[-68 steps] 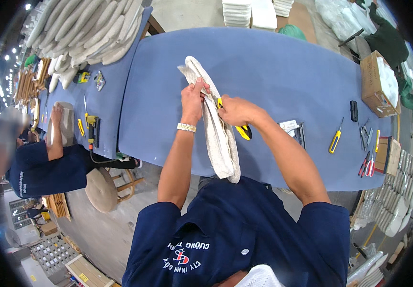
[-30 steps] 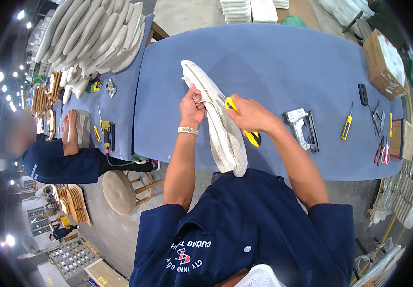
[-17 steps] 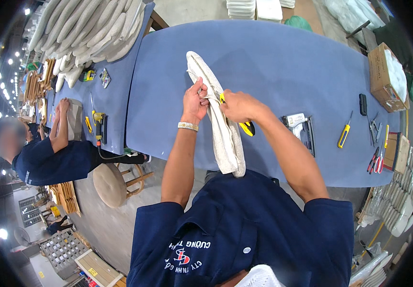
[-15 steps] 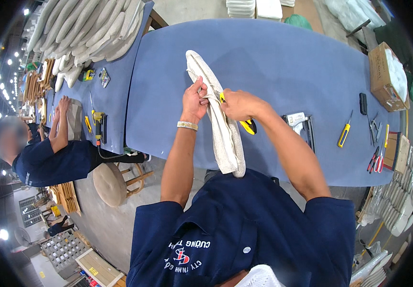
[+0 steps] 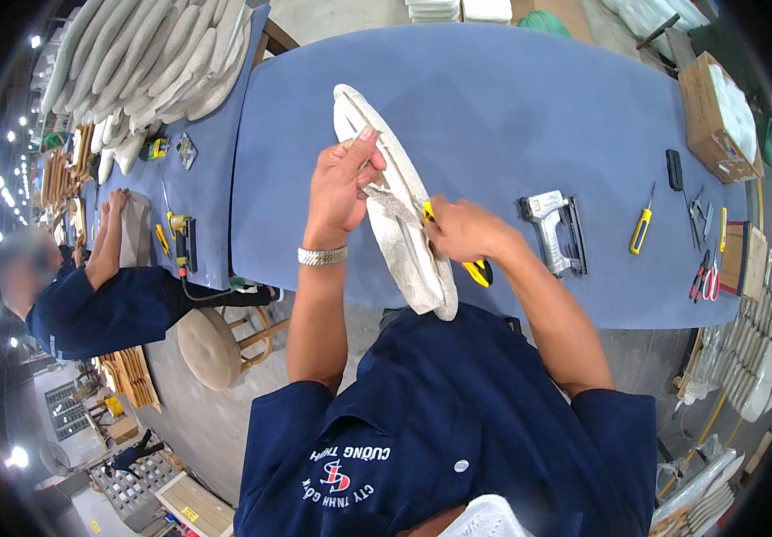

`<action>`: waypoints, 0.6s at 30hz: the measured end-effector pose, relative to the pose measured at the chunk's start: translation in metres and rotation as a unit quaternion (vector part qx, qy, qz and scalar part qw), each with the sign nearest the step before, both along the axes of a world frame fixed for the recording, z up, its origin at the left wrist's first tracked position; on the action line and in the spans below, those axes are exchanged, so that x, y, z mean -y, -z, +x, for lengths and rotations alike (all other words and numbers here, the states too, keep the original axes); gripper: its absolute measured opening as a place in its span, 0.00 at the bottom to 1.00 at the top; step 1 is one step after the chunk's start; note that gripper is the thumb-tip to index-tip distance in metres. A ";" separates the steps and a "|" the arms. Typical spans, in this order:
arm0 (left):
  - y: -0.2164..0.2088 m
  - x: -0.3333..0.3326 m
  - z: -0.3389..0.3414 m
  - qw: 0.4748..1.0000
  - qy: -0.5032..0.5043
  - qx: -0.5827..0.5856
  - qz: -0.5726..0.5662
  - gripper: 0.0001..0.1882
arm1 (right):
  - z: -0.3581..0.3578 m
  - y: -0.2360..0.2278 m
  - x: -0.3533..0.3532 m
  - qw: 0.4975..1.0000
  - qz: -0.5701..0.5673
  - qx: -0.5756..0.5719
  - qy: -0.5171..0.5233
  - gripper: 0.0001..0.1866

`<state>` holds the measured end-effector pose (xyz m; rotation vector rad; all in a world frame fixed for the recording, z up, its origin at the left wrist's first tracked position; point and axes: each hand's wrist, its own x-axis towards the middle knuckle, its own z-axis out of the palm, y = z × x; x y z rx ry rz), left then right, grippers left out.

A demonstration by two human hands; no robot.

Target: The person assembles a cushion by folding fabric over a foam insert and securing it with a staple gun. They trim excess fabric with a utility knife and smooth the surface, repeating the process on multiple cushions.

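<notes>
A long, pale beige upholstered cushion (image 5: 397, 259) stands on its edge before me, its near end against my shirt. My left hand (image 5: 343, 188) is closed with thumb and fingers pinching a loose fold of its fabric (image 5: 388, 202), pulled away from a pale inner strip. Pressed close to the cushion's right side, my right hand (image 5: 468, 234) is wrapped round a yellow-and-black utility knife (image 5: 478, 273). Its handle end shows below the fist and a yellow part above it; the blade is hidden.
On the blue table (image 5: 475, 89) to the right lie a staple gun (image 5: 547, 234), a yellow screwdriver (image 5: 644, 231), pliers (image 5: 697, 217) and red-handled scissors (image 5: 713, 283). A cardboard box (image 5: 704, 116) stands beyond. At left, cushions (image 5: 153, 63) are piled near a co-worker (image 5: 100, 309).
My right hand has moved down along the cushion with the knife. My left hand has shifted slightly left, drawing the fabric fold outward, and the cushion has turned a little.
</notes>
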<state>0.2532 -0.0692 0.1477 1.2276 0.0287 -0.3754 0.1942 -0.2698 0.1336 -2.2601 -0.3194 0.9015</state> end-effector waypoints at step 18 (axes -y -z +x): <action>0.030 0.022 -0.063 0.777 0.034 0.115 0.618 0.30 | -0.035 0.030 -0.001 0.987 0.109 -0.017 0.117 0.19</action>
